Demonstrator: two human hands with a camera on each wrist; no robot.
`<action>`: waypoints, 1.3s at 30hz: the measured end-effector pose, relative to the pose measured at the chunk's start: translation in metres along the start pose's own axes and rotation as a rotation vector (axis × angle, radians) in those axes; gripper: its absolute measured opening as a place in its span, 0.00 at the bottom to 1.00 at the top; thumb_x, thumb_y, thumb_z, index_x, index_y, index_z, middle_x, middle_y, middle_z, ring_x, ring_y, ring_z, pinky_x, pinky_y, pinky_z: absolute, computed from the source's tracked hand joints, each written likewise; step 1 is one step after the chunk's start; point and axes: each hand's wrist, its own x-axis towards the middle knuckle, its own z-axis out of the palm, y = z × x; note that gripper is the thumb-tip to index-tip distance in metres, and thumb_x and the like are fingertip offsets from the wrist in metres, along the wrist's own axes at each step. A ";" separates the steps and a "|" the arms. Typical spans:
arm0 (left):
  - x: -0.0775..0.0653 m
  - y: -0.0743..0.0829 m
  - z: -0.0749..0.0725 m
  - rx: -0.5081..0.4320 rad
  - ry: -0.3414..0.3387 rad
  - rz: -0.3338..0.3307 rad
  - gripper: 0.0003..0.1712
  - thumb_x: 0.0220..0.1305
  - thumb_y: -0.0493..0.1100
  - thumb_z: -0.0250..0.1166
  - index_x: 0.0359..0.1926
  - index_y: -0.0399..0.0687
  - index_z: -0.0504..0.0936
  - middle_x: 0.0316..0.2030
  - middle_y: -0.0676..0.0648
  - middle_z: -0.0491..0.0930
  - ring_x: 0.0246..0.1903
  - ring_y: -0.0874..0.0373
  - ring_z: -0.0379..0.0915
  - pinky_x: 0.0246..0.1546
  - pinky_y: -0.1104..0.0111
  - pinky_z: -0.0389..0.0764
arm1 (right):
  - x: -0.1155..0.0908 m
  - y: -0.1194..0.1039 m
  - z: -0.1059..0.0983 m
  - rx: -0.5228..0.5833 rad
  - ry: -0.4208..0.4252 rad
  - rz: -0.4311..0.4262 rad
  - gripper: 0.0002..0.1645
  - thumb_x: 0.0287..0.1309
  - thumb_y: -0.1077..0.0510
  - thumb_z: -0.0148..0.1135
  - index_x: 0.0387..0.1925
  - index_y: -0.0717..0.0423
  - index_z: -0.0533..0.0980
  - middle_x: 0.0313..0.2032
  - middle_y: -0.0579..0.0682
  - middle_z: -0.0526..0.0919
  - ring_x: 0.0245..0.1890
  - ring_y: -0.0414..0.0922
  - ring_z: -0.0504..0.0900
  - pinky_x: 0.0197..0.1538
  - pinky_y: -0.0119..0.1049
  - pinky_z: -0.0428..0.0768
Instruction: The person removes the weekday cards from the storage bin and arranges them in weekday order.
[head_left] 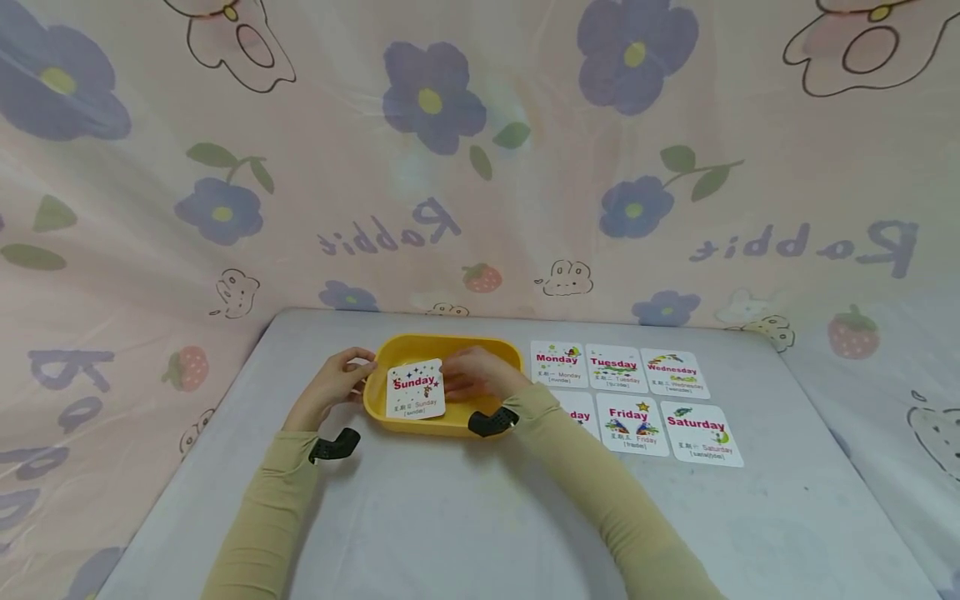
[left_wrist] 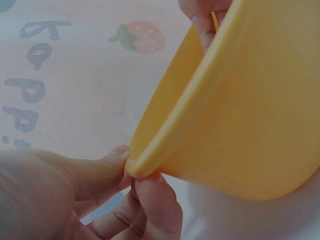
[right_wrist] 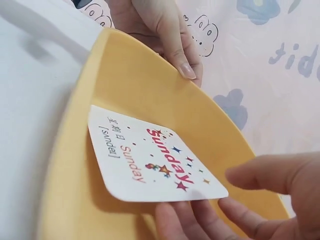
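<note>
A yellow plastic tray (head_left: 450, 429) stands on the table with a white Sunday card (head_left: 416, 390) inside it. At the tray's left end, my left hand (head_left: 333, 387) pinches the rim, thumb on one side and fingers on the other, as the left wrist view shows. My right hand (head_left: 480, 373) reaches into the tray and holds the Sunday card by its right edge. In the right wrist view its fingers (right_wrist: 200, 220) are curled beneath the card (right_wrist: 150, 160), with the thumb close at the edge. The card is tilted, its printed face up.
To the right of the tray lie two rows of day cards: Monday (head_left: 557, 364), Tuesday (head_left: 616, 369) and Wednesday (head_left: 677, 373) behind, Friday (head_left: 632, 425) and Saturday (head_left: 702, 433) in front. A card beside Friday (head_left: 583, 412) is partly covered by my right forearm. Printed curtains (head_left: 525, 208) surround the white table (head_left: 420, 517).
</note>
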 end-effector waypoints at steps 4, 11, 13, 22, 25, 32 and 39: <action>0.000 -0.001 0.000 -0.005 0.002 -0.003 0.20 0.71 0.48 0.56 0.58 0.44 0.69 0.37 0.42 0.79 0.30 0.54 0.75 0.28 0.67 0.79 | 0.001 0.000 0.004 0.008 0.000 0.010 0.18 0.61 0.65 0.61 0.51 0.66 0.70 0.42 0.62 0.80 0.39 0.54 0.83 0.45 0.43 0.81; -0.002 -0.001 -0.001 -0.005 0.004 0.005 0.19 0.72 0.47 0.55 0.59 0.42 0.69 0.38 0.39 0.79 0.29 0.55 0.74 0.28 0.67 0.78 | 0.003 0.000 0.013 -0.066 0.024 -0.005 0.19 0.58 0.68 0.62 0.50 0.70 0.70 0.40 0.62 0.79 0.35 0.52 0.83 0.43 0.43 0.82; -0.003 -0.001 -0.001 -0.006 0.001 0.014 0.19 0.72 0.46 0.55 0.58 0.42 0.69 0.37 0.39 0.79 0.28 0.55 0.74 0.27 0.67 0.78 | 0.004 0.000 0.015 -0.073 0.038 0.004 0.19 0.57 0.69 0.62 0.50 0.70 0.69 0.39 0.62 0.79 0.33 0.51 0.82 0.41 0.41 0.82; -0.003 0.000 0.001 -0.010 -0.006 0.024 0.19 0.72 0.46 0.55 0.58 0.41 0.69 0.34 0.42 0.79 0.27 0.56 0.74 0.27 0.67 0.79 | 0.007 0.000 0.021 -0.092 0.097 0.029 0.16 0.56 0.72 0.61 0.47 0.68 0.72 0.38 0.61 0.80 0.31 0.49 0.82 0.35 0.39 0.83; -0.003 0.000 0.001 -0.003 -0.002 0.019 0.19 0.72 0.47 0.55 0.58 0.42 0.69 0.34 0.42 0.79 0.27 0.56 0.74 0.27 0.67 0.79 | 0.007 0.001 0.019 -0.088 0.087 0.022 0.16 0.56 0.72 0.60 0.47 0.69 0.72 0.38 0.61 0.80 0.31 0.49 0.82 0.37 0.39 0.83; -0.002 0.000 0.002 -0.006 -0.003 0.027 0.20 0.71 0.48 0.56 0.58 0.42 0.69 0.33 0.43 0.78 0.27 0.56 0.74 0.27 0.67 0.79 | -0.002 -0.001 0.010 -0.104 0.070 -0.021 0.17 0.57 0.71 0.60 0.49 0.69 0.71 0.40 0.61 0.80 0.30 0.49 0.82 0.41 0.40 0.82; -0.001 0.000 0.001 -0.005 -0.006 0.019 0.21 0.71 0.48 0.56 0.58 0.42 0.69 0.35 0.43 0.78 0.29 0.55 0.74 0.28 0.67 0.80 | -0.012 -0.012 -0.003 -0.125 0.108 -0.058 0.19 0.56 0.72 0.61 0.51 0.66 0.71 0.40 0.61 0.81 0.31 0.48 0.82 0.42 0.40 0.82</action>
